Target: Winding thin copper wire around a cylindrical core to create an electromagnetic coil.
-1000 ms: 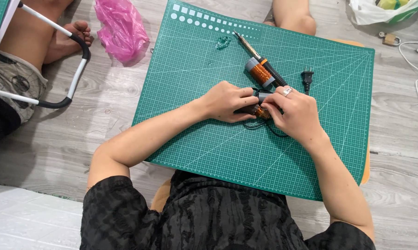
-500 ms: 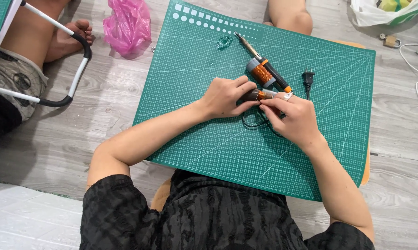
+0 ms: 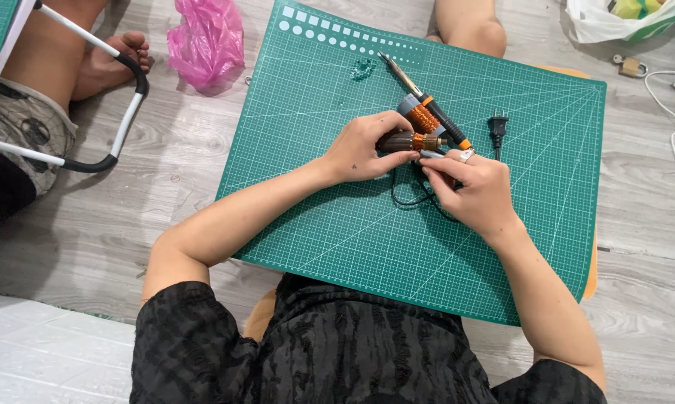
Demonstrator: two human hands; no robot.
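Note:
My left hand [image 3: 366, 148] grips a small brown motor armature [image 3: 406, 141] with a copper end, holding it just above the green cutting mat [image 3: 315, 97]. Pinched in the fingertips of my right hand [image 3: 474, 191] is a thin silvery tool [image 3: 432, 155], its tip at the armature's right end. A ring sits on one right finger. Just behind the hands lie a soldering iron [image 3: 436, 114] with a black handle and a spool of copper wire [image 3: 418, 112]. The iron's black cord loops under my hands to a plug [image 3: 496, 126].
A pink plastic bag [image 3: 206, 41] lies off the mat's far left corner. Another person's foot [image 3: 113, 63] and a black-and-white tube frame [image 3: 124, 116] are at the left, and a knee [image 3: 468, 26] is at the top. A white bag [image 3: 614, 19], a padlock [image 3: 631, 66] and a white cable [image 3: 670, 105] lie at the right.
Both hands have shifted slightly up the mat, and the armature shows more clearly between them. My right fingertips now sit at its right end.

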